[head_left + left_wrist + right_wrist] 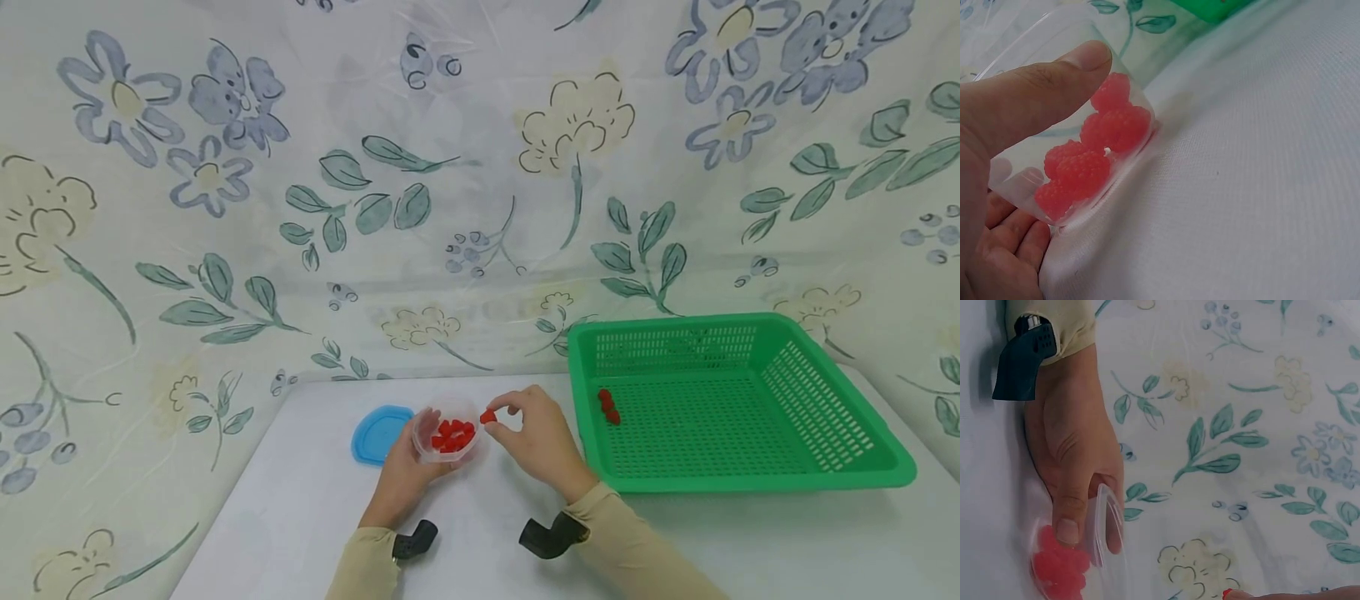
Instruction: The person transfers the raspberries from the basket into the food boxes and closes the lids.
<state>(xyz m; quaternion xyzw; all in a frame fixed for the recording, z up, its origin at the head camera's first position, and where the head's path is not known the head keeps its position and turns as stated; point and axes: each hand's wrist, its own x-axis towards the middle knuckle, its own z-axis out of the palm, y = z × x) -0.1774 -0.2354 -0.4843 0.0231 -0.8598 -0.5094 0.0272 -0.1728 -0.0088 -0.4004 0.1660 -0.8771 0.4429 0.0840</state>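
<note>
white tabletop (315,500) | floral cloth backdrop (450,167) | left hand (401,479) grips cup (446,435) | right hand (536,437) pinches raspberry (488,416)

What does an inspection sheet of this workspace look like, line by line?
Surface: white table, cloth-covered.
Job's things: clear tub of red berries; one berry pinched above the table; three berries in the green basket.
Clutter: blue lid lying left of the tub.
Hands: left hand holds the tub, thumb on its wall; right hand pinches the berry.
Cables: nothing seen.
Surroundings: floral cloth backdrop.
</note>
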